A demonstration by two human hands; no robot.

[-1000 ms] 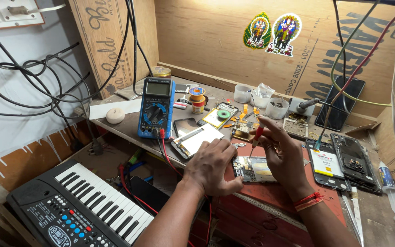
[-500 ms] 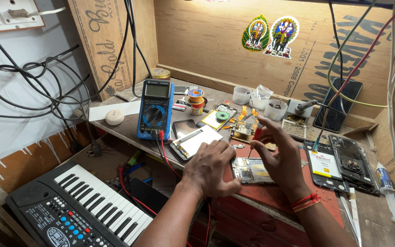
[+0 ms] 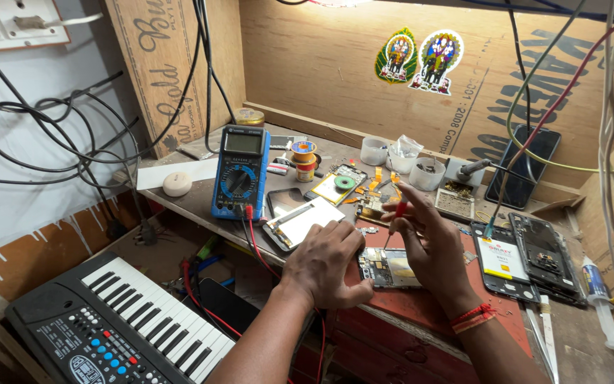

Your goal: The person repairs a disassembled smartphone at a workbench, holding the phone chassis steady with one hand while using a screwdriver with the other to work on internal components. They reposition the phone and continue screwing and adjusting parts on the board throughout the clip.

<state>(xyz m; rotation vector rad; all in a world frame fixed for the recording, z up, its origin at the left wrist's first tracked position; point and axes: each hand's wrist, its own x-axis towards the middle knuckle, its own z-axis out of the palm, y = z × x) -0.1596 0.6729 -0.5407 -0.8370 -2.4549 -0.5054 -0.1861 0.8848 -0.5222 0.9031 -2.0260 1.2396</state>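
An opened phone point(image 3: 390, 268) with its circuit board showing lies on the red mat point(image 3: 428, 306) at the bench's front edge. My left hand point(image 3: 325, 262) rests on the phone's left end and holds it down. My right hand point(image 3: 431, 245) pinches a small red-handled screwdriver point(image 3: 394, 217), its tip pointing down onto the phone's upper part. A red thread band circles my right wrist.
A blue multimeter point(image 3: 239, 171) with red leads, a loose screen point(image 3: 303, 222), another opened phone with a white battery point(image 3: 502, 259), a black phone frame point(image 3: 545, 256), small white cups point(image 3: 403, 154), a solder spool point(image 3: 304, 152), a syringe point(image 3: 595, 284). Keyboard point(image 3: 122, 320) lower left; cables hang left and right.
My right hand has shifted slightly with the screwdriver over the phone. My left hand stays on the phone's left end.
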